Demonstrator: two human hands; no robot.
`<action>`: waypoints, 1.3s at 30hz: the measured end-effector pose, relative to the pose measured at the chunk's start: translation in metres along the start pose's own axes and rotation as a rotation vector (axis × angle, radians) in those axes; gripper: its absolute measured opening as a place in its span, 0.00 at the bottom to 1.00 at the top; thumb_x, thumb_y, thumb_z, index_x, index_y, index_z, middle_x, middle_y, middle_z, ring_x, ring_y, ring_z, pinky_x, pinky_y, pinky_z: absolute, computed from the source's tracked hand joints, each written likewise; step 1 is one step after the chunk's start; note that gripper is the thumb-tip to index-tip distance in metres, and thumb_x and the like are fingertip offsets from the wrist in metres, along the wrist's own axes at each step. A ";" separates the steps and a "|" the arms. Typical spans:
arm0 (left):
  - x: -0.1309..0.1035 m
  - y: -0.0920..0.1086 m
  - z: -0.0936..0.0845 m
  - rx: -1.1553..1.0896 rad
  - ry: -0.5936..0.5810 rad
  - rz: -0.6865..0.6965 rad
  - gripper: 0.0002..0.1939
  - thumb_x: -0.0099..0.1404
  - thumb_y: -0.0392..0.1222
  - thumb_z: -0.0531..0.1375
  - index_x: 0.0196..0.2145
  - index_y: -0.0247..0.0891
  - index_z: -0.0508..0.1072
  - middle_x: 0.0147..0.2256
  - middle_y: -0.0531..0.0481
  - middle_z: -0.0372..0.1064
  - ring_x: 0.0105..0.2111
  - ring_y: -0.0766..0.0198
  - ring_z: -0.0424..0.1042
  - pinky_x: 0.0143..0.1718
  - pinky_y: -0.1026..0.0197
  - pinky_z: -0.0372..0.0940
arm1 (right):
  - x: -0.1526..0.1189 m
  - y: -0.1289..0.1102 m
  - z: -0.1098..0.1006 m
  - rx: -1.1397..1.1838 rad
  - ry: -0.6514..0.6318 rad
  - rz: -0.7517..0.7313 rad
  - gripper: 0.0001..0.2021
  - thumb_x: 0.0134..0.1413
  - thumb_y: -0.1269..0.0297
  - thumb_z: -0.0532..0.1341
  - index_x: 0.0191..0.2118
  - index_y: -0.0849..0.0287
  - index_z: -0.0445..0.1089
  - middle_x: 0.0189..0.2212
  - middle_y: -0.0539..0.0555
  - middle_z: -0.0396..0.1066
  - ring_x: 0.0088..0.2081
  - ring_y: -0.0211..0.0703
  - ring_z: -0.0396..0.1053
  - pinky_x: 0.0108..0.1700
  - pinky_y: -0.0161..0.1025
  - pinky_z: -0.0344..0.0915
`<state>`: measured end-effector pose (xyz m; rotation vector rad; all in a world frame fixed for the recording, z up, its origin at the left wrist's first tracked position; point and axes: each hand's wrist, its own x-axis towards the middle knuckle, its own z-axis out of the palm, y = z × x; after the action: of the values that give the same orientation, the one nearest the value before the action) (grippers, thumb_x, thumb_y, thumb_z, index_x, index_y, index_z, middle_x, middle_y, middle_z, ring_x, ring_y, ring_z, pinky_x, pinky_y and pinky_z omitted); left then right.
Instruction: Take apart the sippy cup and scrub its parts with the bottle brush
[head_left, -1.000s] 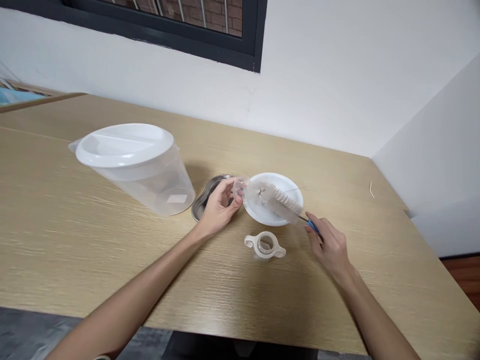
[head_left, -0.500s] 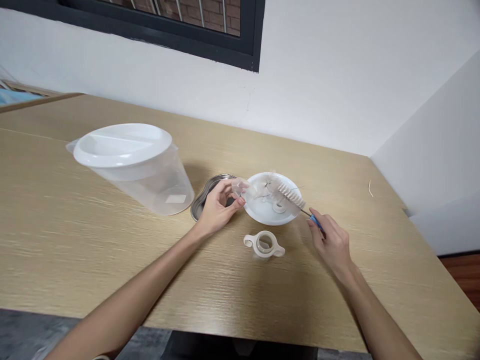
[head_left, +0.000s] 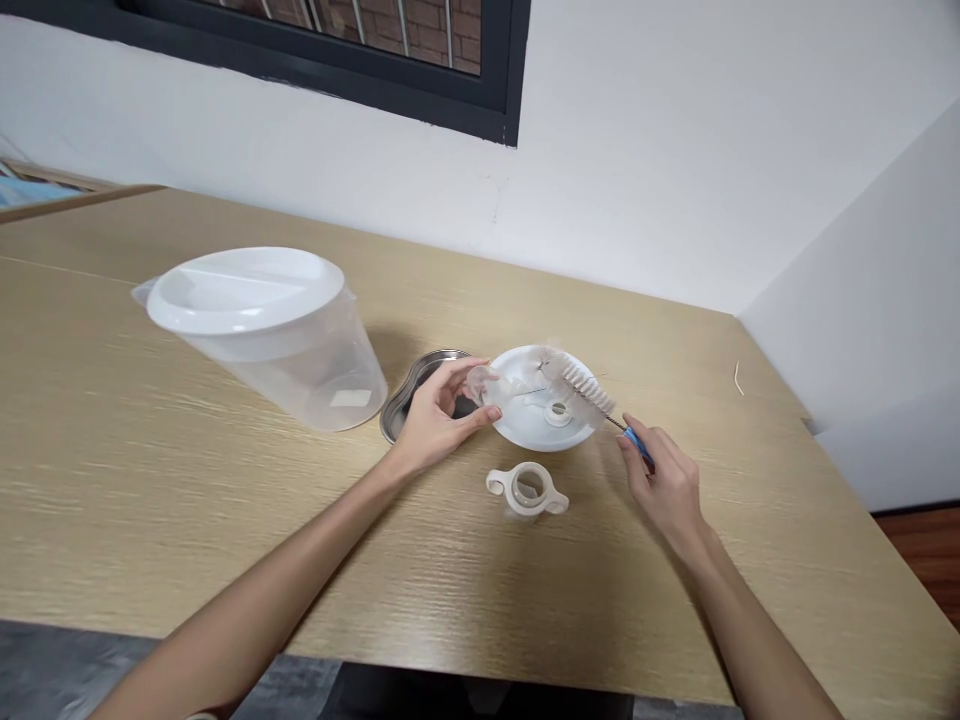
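The lidded pitcher (head_left: 330, 375) stands at left, apart from the work; a knock toward it seems unlikely. Nearer, the left hand (head_left: 442, 415) hangs over the steel kidney dish (head_left: 397, 405), thumb and fingers closed lightly around a small translucent cup (head_left: 480, 383) at the left rim of the white plate (head_left: 514, 432). A gentle pinch should suit such thin-looking plastic. The two-handled collar (head_left: 525, 490) lies on the surface just in front of the plate, which carries a small white ring (head_left: 557, 413); low strokes could catch either. The bottle brush (head_left: 589, 392) slants over the plate, its blue handle gripped in the right hand (head_left: 664, 480)'s fingers; lining its tip up with the cup would help.
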<state>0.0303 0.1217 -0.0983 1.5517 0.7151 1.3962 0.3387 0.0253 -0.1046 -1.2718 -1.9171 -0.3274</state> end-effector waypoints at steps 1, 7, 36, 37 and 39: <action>0.000 0.001 0.001 0.007 0.004 0.008 0.30 0.54 0.42 0.75 0.53 0.40 0.72 0.47 0.42 0.76 0.45 0.57 0.74 0.47 0.56 0.66 | 0.000 0.001 0.000 0.001 0.005 0.003 0.15 0.67 0.71 0.60 0.57 0.62 0.69 0.35 0.54 0.74 0.32 0.36 0.71 0.34 0.34 0.65; 0.000 0.001 -0.002 0.130 0.027 0.030 0.25 0.56 0.45 0.74 0.50 0.39 0.76 0.49 0.41 0.75 0.49 0.54 0.72 0.53 0.52 0.64 | -0.001 -0.004 -0.002 0.038 0.025 -0.032 0.17 0.65 0.74 0.62 0.58 0.64 0.69 0.32 0.52 0.71 0.29 0.35 0.68 0.32 0.33 0.63; 0.003 0.004 -0.002 -0.132 0.065 -0.046 0.30 0.58 0.55 0.72 0.52 0.40 0.70 0.45 0.42 0.78 0.47 0.57 0.77 0.50 0.56 0.68 | 0.000 -0.007 -0.001 0.014 -0.010 -0.019 0.14 0.66 0.71 0.61 0.56 0.62 0.70 0.33 0.53 0.74 0.30 0.35 0.71 0.30 0.33 0.64; 0.003 0.004 -0.001 -0.130 0.066 -0.046 0.29 0.58 0.56 0.72 0.51 0.39 0.71 0.45 0.42 0.78 0.46 0.57 0.77 0.51 0.56 0.68 | 0.000 -0.008 -0.001 0.020 -0.017 -0.030 0.14 0.66 0.72 0.61 0.56 0.62 0.70 0.33 0.53 0.74 0.29 0.35 0.70 0.30 0.33 0.64; 0.004 0.005 -0.001 -0.125 0.069 -0.051 0.29 0.58 0.58 0.72 0.49 0.39 0.71 0.44 0.43 0.78 0.45 0.57 0.78 0.51 0.55 0.68 | -0.001 -0.010 0.000 0.037 -0.024 -0.044 0.15 0.66 0.72 0.60 0.57 0.62 0.69 0.33 0.53 0.74 0.29 0.34 0.70 0.30 0.32 0.64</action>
<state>0.0296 0.1232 -0.0926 1.3848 0.6904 1.4351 0.3300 0.0203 -0.1031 -1.2157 -1.9648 -0.2989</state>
